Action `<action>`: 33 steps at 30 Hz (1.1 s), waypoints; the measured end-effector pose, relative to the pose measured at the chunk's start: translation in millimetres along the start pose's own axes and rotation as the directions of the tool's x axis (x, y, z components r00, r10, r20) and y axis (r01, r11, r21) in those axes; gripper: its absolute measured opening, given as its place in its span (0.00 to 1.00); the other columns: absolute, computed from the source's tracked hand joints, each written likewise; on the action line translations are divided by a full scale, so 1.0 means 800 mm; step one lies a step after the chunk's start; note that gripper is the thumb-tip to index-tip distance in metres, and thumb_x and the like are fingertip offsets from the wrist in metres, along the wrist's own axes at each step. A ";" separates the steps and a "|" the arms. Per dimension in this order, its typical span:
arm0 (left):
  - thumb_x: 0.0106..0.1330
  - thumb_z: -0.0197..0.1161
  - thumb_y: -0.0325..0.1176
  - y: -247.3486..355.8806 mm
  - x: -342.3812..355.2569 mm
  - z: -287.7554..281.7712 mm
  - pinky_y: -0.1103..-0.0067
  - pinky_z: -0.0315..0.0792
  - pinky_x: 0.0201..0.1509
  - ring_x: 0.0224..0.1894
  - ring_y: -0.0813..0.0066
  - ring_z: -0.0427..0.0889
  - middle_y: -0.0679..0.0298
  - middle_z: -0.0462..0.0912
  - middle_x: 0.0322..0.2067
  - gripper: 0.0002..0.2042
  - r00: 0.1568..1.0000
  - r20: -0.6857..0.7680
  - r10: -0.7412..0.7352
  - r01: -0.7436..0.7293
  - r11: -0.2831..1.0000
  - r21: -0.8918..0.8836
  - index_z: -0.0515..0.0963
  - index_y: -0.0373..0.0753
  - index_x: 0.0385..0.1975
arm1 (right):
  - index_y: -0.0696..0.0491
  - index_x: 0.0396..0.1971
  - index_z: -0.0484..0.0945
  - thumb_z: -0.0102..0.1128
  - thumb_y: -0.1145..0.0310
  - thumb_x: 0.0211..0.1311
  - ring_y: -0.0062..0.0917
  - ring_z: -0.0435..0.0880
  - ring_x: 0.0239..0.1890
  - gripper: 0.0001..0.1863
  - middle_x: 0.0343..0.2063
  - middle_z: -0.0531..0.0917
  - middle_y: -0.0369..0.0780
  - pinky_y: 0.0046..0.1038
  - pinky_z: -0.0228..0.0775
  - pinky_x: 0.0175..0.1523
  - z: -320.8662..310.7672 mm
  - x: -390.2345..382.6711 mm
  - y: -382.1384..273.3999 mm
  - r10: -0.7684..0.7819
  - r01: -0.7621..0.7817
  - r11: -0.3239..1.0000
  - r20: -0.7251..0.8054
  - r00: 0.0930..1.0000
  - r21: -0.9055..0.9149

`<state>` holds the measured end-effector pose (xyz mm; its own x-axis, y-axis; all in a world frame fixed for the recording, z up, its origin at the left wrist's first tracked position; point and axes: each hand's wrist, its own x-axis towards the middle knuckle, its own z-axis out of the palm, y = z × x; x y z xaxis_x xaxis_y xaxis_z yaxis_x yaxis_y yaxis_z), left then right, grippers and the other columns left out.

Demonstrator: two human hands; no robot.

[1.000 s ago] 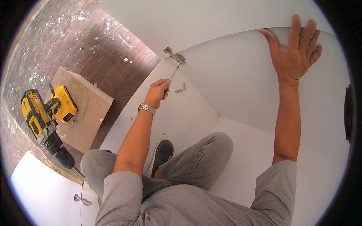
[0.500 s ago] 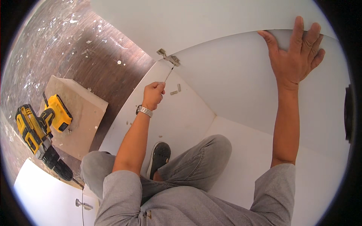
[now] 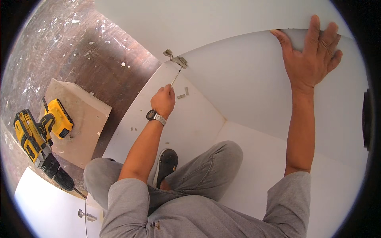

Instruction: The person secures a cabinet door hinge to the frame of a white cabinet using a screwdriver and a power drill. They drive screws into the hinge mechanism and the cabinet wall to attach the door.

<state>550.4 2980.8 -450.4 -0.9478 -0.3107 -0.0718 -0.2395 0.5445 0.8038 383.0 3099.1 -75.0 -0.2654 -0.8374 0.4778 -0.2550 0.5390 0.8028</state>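
My left hand [image 3: 163, 99] is closed round the handle of a thin screwdriver [image 3: 176, 77]; the handle itself is hidden in my fist. Its dark tip meets or nearly meets a metal cabinet hinge [image 3: 176, 59] at the corner where the white door panel [image 3: 238, 18] joins the cabinet side. Fingers spread, my right hand [image 3: 311, 55] rests against the upper edge of the grey-white cabinet panel [image 3: 238, 75], beside the door. Two small metal pieces [image 3: 183, 93] lie on the white board just right of my left hand.
A yellow and black cordless drill [image 3: 41, 146] with a long bit lies at left, by a brown box-like board [image 3: 79, 119]. Another hinge [image 3: 87, 215] sits on a white panel at lower left. The dark floor [image 3: 95, 51] is speckled with debris.
My left wrist has rolled, bringing the watch face into view, while the screwdriver stays at the hinge. My right hand keeps its place on the panel. The whole view has shifted slightly.
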 end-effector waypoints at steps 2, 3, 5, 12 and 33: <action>0.64 0.57 0.39 -0.009 0.001 0.007 0.70 0.71 0.25 0.21 0.61 0.78 0.60 0.77 0.20 0.11 0.997 0.039 -0.067 0.074 0.975 -0.211 0.78 0.39 0.37 | 0.45 0.66 0.58 0.50 0.28 0.50 0.27 0.40 0.73 0.49 0.70 0.47 0.42 0.37 0.14 0.71 0.000 0.002 0.000 -0.006 0.006 1.000 -0.011 1.000 0.004; 0.64 0.57 0.39 -0.016 0.001 0.010 0.70 0.71 0.25 0.21 0.61 0.78 0.60 0.77 0.20 0.11 0.997 0.038 -0.070 0.076 0.976 -0.204 0.78 0.39 0.37 | 0.45 0.66 0.58 0.50 0.28 0.50 0.27 0.40 0.73 0.49 0.70 0.47 0.42 0.37 0.14 0.71 0.001 0.004 -0.001 -0.006 0.006 1.000 -0.021 1.000 0.014; 0.64 0.57 0.38 -0.028 0.003 0.014 0.78 0.64 0.16 0.14 0.74 0.71 0.66 0.74 0.18 0.11 0.897 0.359 -0.257 0.435 0.657 -0.616 0.77 0.38 0.35 | 0.45 0.66 0.58 0.50 0.28 0.49 0.27 0.40 0.73 0.49 0.70 0.47 0.42 0.37 0.14 0.71 0.001 0.004 -0.005 -0.003 0.004 1.000 -0.031 1.000 0.023; 0.61 0.58 0.34 -0.002 0.028 -0.037 0.86 0.53 0.12 0.13 0.85 0.62 0.69 0.69 0.17 0.07 0.552 0.797 -0.245 0.825 0.024 -0.565 0.76 0.37 0.32 | 0.44 0.66 0.59 0.50 0.27 0.49 0.28 0.40 0.73 0.49 0.70 0.48 0.42 0.37 0.15 0.71 0.002 -0.004 0.006 0.002 -0.003 1.000 -0.011 1.000 -0.015; 0.63 0.59 0.40 -0.025 0.010 -0.007 0.71 0.70 0.26 0.20 0.65 0.77 0.57 0.78 0.19 0.14 0.981 0.144 -0.133 0.178 0.909 -0.377 0.80 0.34 0.33 | 0.44 0.67 0.57 0.46 0.25 0.49 0.27 0.40 0.73 0.50 0.70 0.47 0.42 0.37 0.14 0.71 0.004 -0.002 -0.003 0.027 -0.027 0.999 0.005 1.000 -0.037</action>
<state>548.6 2963.5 -463.8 -0.9281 -0.2643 -0.2624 -0.3073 0.1457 0.9404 380.9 3099.3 -78.4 -0.2767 -0.8220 0.4977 -0.2129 0.5575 0.8024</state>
